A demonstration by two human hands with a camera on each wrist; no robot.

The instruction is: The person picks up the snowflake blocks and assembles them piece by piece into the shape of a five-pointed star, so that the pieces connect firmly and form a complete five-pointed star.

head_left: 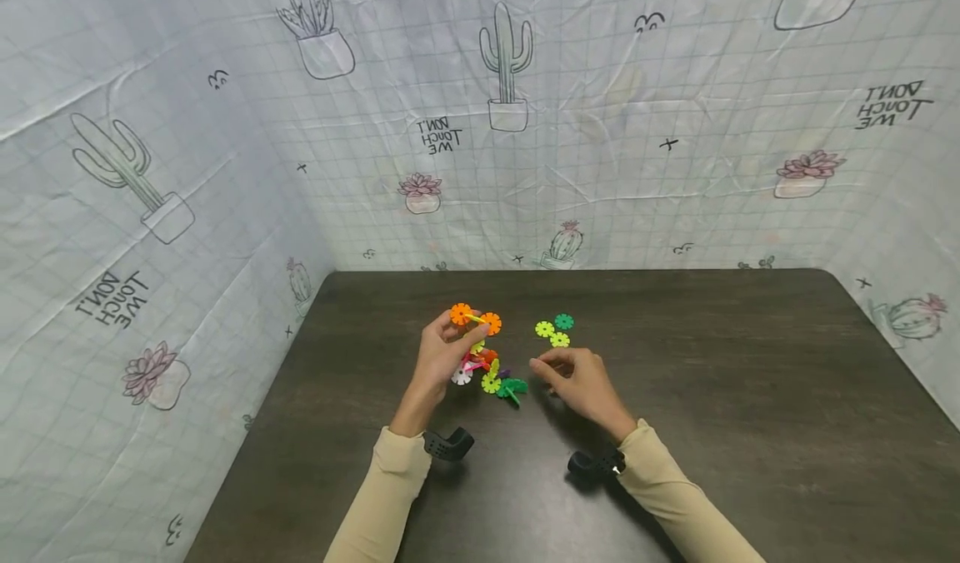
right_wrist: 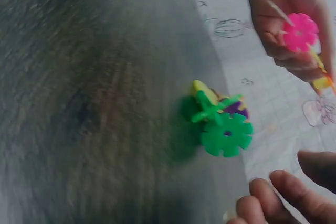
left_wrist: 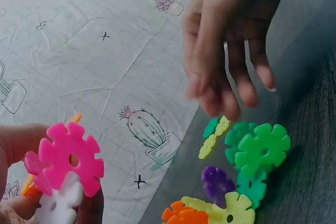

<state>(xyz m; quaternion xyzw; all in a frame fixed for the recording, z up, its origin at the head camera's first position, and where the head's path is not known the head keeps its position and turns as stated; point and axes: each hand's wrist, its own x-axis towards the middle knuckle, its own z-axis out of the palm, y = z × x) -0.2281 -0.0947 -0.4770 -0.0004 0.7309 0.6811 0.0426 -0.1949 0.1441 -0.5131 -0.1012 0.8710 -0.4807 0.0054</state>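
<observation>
My left hand point(head_left: 438, 356) grips a joined cluster of flower-shaped plastic discs. Orange discs point(head_left: 491, 323) show at its top; a pink disc point(left_wrist: 72, 159) and a white disc point(left_wrist: 60, 200) face the left wrist camera. Just right of that hand, a second cluster rests on the table, with green discs point(left_wrist: 262, 149), a purple disc point(left_wrist: 217, 183) and yellow discs point(head_left: 491, 382). My right hand point(head_left: 587, 386) hovers beside this cluster, fingers loosely bent and nothing seen in them. The left hand covers part of what it holds.
Two loose yellow discs point(head_left: 559, 340) and a teal disc point(head_left: 564, 321) lie beyond the right hand. The dark table point(head_left: 712, 396) ends at a cactus-print cloth point(head_left: 600, 171) behind and at both sides. Each wrist wears a black camera mount point(head_left: 450, 445).
</observation>
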